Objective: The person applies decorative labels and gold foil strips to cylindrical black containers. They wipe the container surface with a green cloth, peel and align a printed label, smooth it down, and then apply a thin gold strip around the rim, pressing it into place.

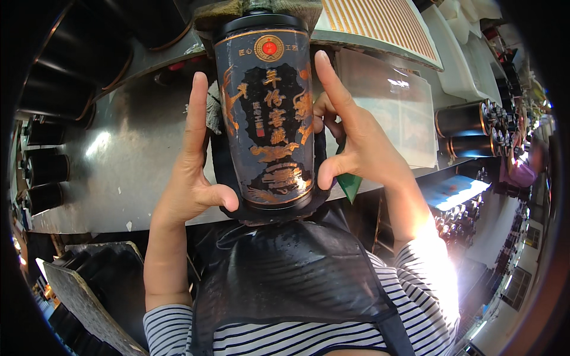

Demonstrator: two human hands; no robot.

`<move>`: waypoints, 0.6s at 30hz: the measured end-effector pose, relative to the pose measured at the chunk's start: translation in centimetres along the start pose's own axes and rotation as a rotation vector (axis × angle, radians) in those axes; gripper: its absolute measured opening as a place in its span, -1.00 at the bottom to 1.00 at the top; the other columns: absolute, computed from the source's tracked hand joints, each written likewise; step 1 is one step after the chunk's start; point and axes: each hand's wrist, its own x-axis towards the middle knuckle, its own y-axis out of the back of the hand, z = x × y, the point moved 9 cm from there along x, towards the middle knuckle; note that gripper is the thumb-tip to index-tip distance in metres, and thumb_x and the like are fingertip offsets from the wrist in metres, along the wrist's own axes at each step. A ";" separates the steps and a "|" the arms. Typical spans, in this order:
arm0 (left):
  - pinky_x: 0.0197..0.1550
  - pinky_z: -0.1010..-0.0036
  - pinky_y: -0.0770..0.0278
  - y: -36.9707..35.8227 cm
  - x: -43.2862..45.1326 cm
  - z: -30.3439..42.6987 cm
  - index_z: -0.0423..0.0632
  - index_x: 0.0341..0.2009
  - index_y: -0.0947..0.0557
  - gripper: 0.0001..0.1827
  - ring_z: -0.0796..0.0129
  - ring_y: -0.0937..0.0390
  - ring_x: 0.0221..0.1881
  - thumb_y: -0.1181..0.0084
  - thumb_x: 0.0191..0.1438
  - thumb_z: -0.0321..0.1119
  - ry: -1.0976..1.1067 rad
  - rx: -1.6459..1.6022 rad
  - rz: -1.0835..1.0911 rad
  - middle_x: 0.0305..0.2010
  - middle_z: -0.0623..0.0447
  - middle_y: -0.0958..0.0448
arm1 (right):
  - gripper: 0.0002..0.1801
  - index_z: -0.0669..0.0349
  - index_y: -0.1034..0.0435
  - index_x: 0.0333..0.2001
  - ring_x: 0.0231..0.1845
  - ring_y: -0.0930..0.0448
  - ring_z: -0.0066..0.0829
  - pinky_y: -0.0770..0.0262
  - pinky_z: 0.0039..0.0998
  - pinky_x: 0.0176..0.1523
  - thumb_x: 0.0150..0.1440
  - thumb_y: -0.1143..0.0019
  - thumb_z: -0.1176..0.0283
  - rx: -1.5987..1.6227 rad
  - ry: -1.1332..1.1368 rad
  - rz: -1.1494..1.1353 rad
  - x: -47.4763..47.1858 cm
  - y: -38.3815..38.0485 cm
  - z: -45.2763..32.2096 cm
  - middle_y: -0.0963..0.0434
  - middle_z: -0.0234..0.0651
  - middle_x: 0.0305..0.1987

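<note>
A black bottle or jar with a decal of orange dragons and gold writing point(271, 111) lies in a dark padded cradle point(227, 178), its capped or necked end pointing away from me. My left hand point(193, 155) is at its left side, fingers straight up and thumb apart, holding nothing. On the other side is my right hand point(356, 129), index finger and thumb spread, the other fingers curled. Those curled fingers hold a green pointed plastic scraper point(349, 187), mostly hidden behind the hand. Whether either hand touches the jar's surface is unclear.
Striped decal sheets point(378, 26) and translucent sheets point(387, 102) lie beyond and right of the cradle on the metal table point(133, 178). Black jars stand at left point(49, 169) and right point(463, 122). A grey-knit cloth point(214, 107) is beside the jar. A person point(519, 169) is far right.
</note>
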 end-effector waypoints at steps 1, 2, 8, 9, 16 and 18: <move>0.40 0.20 0.17 -0.5 0.2 0.0 0.02 0.40 0.18 0.53 0.10 0.21 0.46 -0.42 -0.64 0.25 0.001 -0.019 -0.010 0.47 -0.07 0.19 | 0.61 -0.05 0.35 0.42 -0.15 -0.35 -0.53 -0.27 -0.59 -0.10 -0.70 -0.45 -0.10 0.029 0.020 0.010 0.0 -0.3 0.4 -0.40 -0.42 0.00; 0.40 0.20 0.17 -0.8 0.3 -0.1 0.02 0.40 0.18 0.54 0.11 0.22 0.46 -0.42 -0.65 0.24 0.001 -0.037 -0.020 0.47 -0.06 0.20 | 0.62 -0.05 0.36 0.42 -0.17 -0.35 -0.54 -0.26 -0.60 -0.14 -0.70 -0.46 -0.11 0.037 0.007 0.018 0.0 -0.2 0.6 -0.41 -0.43 -0.04; 0.40 0.19 0.16 -0.5 0.1 -0.7 -0.02 0.39 0.19 0.55 0.11 0.25 0.47 -0.38 -0.65 0.28 -0.011 0.006 -0.042 0.48 -0.07 0.25 | 0.63 -0.05 0.37 0.42 -0.31 -0.31 -0.57 -0.20 -0.63 -0.28 -0.71 -0.43 -0.17 -0.032 -0.129 0.067 0.4 -0.3 -2.7 -0.41 -0.44 -0.25; 0.39 0.19 0.15 0.0 0.4 -0.5 -0.03 0.39 0.20 0.53 0.11 0.24 0.46 -0.34 -0.61 0.32 -0.006 -0.008 -0.001 0.48 -0.07 0.26 | 0.63 -0.05 0.38 0.42 -0.34 -0.30 -0.58 -0.19 -0.63 -0.29 -0.71 -0.42 -0.19 -0.031 -0.105 0.072 0.7 0.0 -2.8 -0.39 -0.45 -0.28; 0.36 0.18 0.18 0.1 2.5 0.9 -0.02 0.40 0.13 0.26 0.02 0.14 0.41 -0.07 -0.19 0.48 0.033 0.007 0.146 0.39 -0.20 0.13 | 0.61 -0.05 0.40 0.41 -0.40 -0.28 -0.64 -0.18 -0.61 -0.36 -0.65 -0.36 -0.28 0.011 -0.129 0.032 1.3 1.0 -0.6 -0.44 -0.44 -0.27; 0.36 0.19 0.20 -0.2 2.7 0.5 0.02 0.40 0.11 0.23 0.00 0.14 0.39 -0.06 -0.16 0.48 0.050 -0.017 0.149 0.36 -0.23 0.10 | 0.60 -0.04 0.40 0.41 -0.37 -0.31 -0.63 -0.19 -0.60 -0.36 -0.64 -0.36 -0.28 0.032 -0.130 0.029 1.3 0.9 0.6 -0.50 -0.40 -0.16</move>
